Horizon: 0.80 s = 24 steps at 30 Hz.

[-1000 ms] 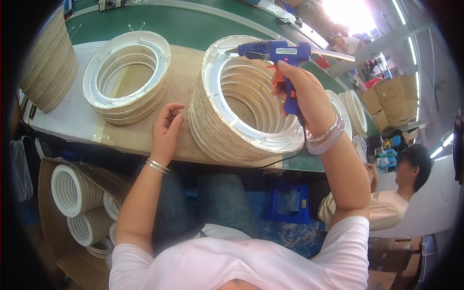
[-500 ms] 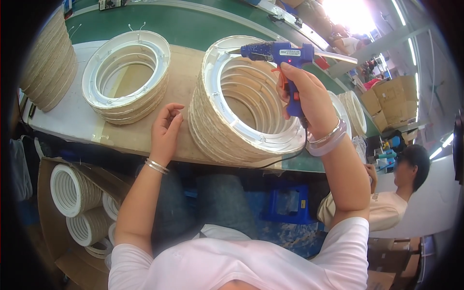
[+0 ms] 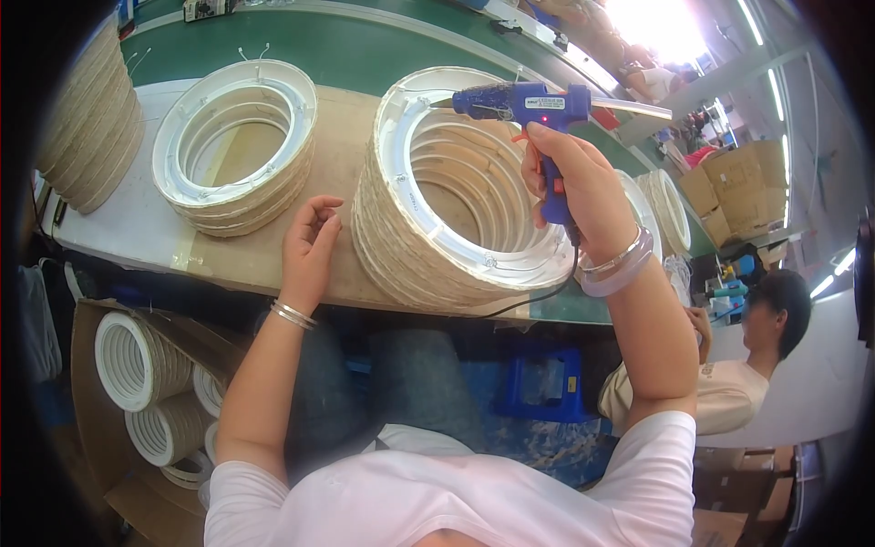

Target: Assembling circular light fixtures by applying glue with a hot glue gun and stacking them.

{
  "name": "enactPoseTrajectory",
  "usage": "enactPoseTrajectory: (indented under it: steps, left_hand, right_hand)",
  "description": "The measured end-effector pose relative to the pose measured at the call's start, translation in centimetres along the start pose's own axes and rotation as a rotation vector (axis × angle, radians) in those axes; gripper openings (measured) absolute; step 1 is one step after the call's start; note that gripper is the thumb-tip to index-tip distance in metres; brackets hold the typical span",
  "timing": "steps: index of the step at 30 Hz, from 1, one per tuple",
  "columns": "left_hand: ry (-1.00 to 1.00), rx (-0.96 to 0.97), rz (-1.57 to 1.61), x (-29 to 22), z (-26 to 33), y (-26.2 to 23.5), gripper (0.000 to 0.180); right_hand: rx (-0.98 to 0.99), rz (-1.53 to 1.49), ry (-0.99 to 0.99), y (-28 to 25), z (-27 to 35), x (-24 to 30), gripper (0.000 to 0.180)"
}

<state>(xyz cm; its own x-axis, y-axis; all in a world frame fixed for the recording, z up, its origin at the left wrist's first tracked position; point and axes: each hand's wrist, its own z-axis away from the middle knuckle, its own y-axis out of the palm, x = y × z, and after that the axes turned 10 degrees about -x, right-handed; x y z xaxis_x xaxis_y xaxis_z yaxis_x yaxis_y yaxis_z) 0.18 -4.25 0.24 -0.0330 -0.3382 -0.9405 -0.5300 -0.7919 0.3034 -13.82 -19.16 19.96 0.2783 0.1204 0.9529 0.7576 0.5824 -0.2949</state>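
My right hand (image 3: 588, 187) is closed round the grip of a blue hot glue gun (image 3: 538, 103), a pale glue stick jutting from its back end. The gun's nozzle hovers at the far rim of a tall stack of white rings wrapped in beige crinkled material (image 3: 392, 242); whether it touches cannot be made out. Thin wires run along the white top ring. Just left of this stack, my left hand (image 3: 310, 246) rests at the table's near edge, holding nothing, fingers loosely bent and thumb apart. A shorter ring stack of the same make (image 3: 296, 178) stands beyond it.
Another tall beige stack (image 3: 87, 128) stands at the far left. Below the table, a cardboard box (image 3: 87, 365) holds several such pieces. The gun's black cord (image 3: 547, 296) crosses the table's near edge. A blue stool (image 3: 510, 387) and a seated person (image 3: 729, 392) are at right.
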Motion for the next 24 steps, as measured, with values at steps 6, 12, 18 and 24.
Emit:
enactPoseTrajectory:
  steps: [6,12,18,24]
  left_hand:
    - [-0.001,-0.011,0.01,-0.2,0.1,0.0,0.016]
    - [0.153,-0.081,0.041,-5.8,-0.3,0.3,0.017]
    - [0.425,0.104,-0.445,-13.8,-6.0,3.2,0.019]
    - [0.439,0.358,-0.743,-14.0,-9.7,4.6,0.024]
  right_hand:
    - [0.022,0.043,-0.037,-0.1,0.0,0.0,0.027]
    - [0.018,0.024,-0.073,-0.9,0.3,0.2,0.031]
    - [-0.003,-0.004,-0.018,-3.5,1.3,0.3,0.032]
    - [-0.028,-0.027,0.015,-4.7,1.4,-0.4,0.03]
